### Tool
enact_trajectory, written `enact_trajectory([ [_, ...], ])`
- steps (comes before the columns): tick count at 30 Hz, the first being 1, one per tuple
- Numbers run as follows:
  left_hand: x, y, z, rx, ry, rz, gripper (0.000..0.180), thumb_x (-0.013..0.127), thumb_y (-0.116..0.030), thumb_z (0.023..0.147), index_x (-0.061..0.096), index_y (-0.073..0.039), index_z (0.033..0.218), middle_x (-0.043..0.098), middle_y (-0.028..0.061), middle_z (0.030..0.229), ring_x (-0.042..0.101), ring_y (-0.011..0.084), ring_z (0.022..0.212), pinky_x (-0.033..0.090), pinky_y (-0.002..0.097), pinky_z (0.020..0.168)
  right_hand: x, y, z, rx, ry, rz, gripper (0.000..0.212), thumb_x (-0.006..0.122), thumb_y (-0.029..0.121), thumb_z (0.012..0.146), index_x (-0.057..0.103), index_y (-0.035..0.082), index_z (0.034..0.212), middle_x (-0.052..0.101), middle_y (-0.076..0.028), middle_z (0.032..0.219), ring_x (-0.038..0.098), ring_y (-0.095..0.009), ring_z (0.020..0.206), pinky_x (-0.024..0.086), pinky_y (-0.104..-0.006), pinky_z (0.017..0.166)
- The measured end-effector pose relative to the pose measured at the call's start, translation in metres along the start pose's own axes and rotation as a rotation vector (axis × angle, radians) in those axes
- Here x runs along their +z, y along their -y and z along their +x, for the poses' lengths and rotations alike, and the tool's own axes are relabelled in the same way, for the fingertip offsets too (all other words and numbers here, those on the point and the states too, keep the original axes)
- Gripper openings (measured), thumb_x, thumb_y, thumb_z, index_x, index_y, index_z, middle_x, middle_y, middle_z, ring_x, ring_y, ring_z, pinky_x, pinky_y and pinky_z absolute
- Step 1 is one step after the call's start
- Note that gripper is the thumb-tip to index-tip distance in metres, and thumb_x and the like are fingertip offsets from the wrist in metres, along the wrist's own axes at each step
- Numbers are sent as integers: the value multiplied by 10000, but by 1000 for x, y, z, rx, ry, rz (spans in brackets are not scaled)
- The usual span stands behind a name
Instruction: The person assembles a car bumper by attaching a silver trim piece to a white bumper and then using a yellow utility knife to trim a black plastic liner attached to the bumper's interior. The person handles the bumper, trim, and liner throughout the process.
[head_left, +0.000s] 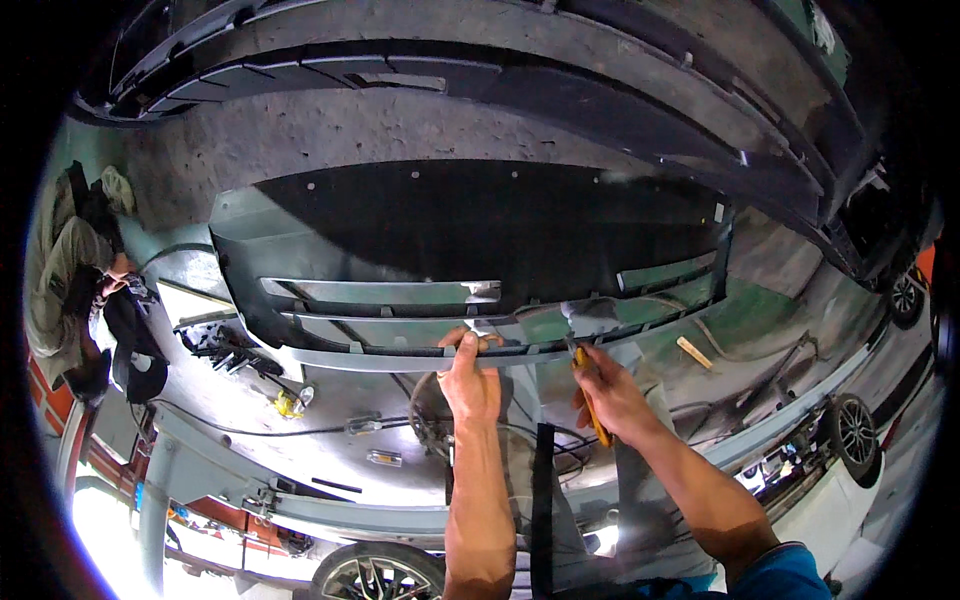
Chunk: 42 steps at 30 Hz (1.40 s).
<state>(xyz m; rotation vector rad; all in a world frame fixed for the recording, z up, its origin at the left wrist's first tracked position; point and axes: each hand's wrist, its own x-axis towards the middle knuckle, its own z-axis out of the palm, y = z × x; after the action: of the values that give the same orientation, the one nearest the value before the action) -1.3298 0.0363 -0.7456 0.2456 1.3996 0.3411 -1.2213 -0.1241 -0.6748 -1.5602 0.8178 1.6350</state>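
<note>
A large black plastic car panel (440, 222) with long slots lies in front of me. Its near edge is a curved strip with several small tabs. My left hand (470, 378) is closed on this near strip, thumb on top and fingers curled round it. To its right, my right hand (612, 398) grips a yellow utility knife (600, 428) whose tip points up at the strip. Whether the tip touches the plastic I cannot tell.
A long dark bumper (560, 95) stretches across the far side. At the left a person (75, 270) crouches near a tray of small black parts (225, 345). A yellow-lidded bottle (292, 402), a wooden-looking stick (693, 352), a grey lift beam (350, 515) and car wheels (855, 435) are nearby.
</note>
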Motion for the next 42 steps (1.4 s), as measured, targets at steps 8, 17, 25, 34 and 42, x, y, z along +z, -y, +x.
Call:
enact_trajectory([
  [8,8,-1,-4,37,7,35,141,618,-8,876,566,-16,1007,557,55,805,579,181,773,518,426,826,5,5,3,-30,-74,-205,456,515,227,952,414,62,1365,594,-96,710,588,-196,475,494,-331,441],
  [17,-14,13,-5,22,9,64,173,633,-13,871,551,-72,1011,515,14,896,523,143,774,500,451,841,11,15,9,291,-88,102,153,546,227,947,518,96,1021,530,-57,638,523,-175,453,415,-330,394],
  [25,-18,13,-5,36,7,52,164,650,-27,857,577,-9,1002,553,71,799,583,221,799,494,443,862,0,12,11,315,3,119,193,539,232,953,526,79,1070,535,-58,674,518,-182,495,451,-345,450],
  [34,-14,10,-7,24,28,33,138,647,-20,862,580,-31,982,541,53,827,557,183,805,503,428,868,1,19,-15,-422,-149,-1087,460,553,256,920,467,152,1360,670,-160,849,660,-351,686,517,-445,587],
  [42,-26,13,-5,18,37,68,133,666,-33,852,587,-41,958,543,49,848,558,173,801,509,439,870,0,14,-10,-359,-74,-1206,454,557,260,900,493,138,1332,674,-148,850,660,-364,699,527,-460,610],
])
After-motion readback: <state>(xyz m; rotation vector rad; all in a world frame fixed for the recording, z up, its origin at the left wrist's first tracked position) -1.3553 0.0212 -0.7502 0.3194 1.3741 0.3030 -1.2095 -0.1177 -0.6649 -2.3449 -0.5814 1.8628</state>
